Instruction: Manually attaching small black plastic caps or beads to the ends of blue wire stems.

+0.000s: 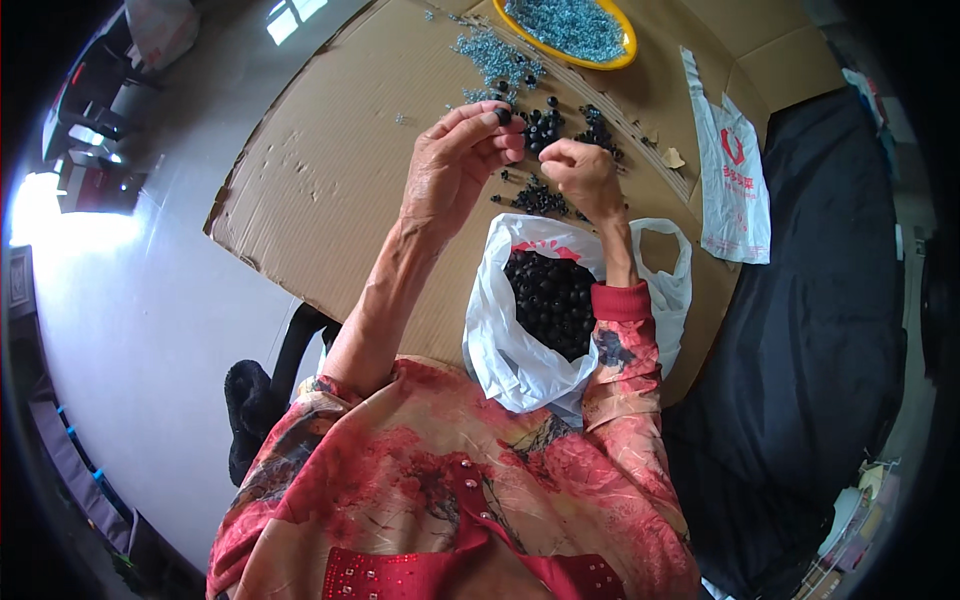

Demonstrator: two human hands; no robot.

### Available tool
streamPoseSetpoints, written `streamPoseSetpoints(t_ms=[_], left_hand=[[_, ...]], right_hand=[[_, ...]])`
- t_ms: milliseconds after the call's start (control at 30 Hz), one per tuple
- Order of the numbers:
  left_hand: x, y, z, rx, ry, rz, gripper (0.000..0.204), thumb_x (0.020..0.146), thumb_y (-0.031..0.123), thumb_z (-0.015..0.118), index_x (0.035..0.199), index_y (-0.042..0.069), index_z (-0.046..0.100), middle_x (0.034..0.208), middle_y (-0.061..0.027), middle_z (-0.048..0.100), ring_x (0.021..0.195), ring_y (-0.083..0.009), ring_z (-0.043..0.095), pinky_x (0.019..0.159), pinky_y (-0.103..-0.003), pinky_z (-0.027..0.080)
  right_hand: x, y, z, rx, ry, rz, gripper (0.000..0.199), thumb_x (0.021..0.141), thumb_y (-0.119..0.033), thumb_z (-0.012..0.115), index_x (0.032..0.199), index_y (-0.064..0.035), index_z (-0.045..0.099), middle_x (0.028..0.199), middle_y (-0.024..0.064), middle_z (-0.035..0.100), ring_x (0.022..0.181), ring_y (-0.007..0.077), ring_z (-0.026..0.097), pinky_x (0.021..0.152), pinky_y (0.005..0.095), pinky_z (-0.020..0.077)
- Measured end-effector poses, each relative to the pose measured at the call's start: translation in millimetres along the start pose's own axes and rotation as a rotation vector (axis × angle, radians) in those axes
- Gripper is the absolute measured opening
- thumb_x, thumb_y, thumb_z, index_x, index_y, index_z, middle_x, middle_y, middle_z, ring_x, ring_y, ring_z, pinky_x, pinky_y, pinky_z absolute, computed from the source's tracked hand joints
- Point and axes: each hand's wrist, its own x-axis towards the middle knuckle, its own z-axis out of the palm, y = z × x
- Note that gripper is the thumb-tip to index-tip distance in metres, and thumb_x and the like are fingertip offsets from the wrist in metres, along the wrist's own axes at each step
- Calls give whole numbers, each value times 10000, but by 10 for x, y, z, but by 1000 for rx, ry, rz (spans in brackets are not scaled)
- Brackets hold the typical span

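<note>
My left hand (pixel 445 170) pinches a round black bead (pixel 502 116) between thumb and fingertips, above the cardboard (pixel 330 150). Just to its right, my right hand (pixel 588 182) is closed, thumb against fingers; whatever it may hold is too small to make out. Around and beyond both hands lie loose black beads (pixel 545 128) and a heap of small black pieces (pixel 540 195). Nearer to me, a white plastic bag (pixel 485 330) stands open, filled with black beads (pixel 550 300). My right forearm passes over its right side.
At the far edge sits a yellow bowl (pixel 630 45) of small blue pieces, with more blue pieces (pixel 495 60) scattered beside it. A flattened white plastic bag (pixel 735 180) lies on the right. Black cloth (pixel 810 280) covers something beyond the cardboard's right edge.
</note>
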Motion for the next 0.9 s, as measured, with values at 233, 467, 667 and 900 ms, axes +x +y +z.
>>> streamPoseSetpoints(t_ms=[233, 467, 667, 900], left_hand=[[-24, -27, -22, 34, 26, -21, 185, 851, 108, 569, 981, -24, 557, 864, -127, 623, 703, -155, 600, 696, -290, 506], [-21, -35, -13, 62, 69, -27, 183, 848, 111, 577, 979, -16, 566, 861, -119, 621, 692, -147, 594, 684, -277, 501], [-15, 12, -23, 60, 83, -19, 202, 843, 108, 581, 990, -29, 557, 868, -126, 619, 685, -145, 586, 679, -281, 499], [1, 95, -73, 71, 99, 38, 201, 841, 101, 579, 988, -33, 556, 864, -132, 623, 703, -154, 600, 685, -285, 505]], right_hand=[[-32, 225, 162, -306, -23, -97, 65, 687, -69, 537, 667, -45, 594, 648, 156, 594, 632, 337, 596, 577, 388, 477], [-20, 137, 140, -230, 44, -241, 43, 703, -52, 537, 691, -38, 576, 655, 156, 581, 630, 338, 585, 577, 412, 472], [23, 164, 221, -283, -38, -290, 27, 714, -47, 557, 692, -42, 573, 677, 139, 587, 629, 325, 585, 570, 396, 472], [46, -2, 308, -227, -60, -302, 40, 729, -70, 582, 719, -34, 570, 665, 135, 582, 622, 321, 585, 559, 384, 476]])
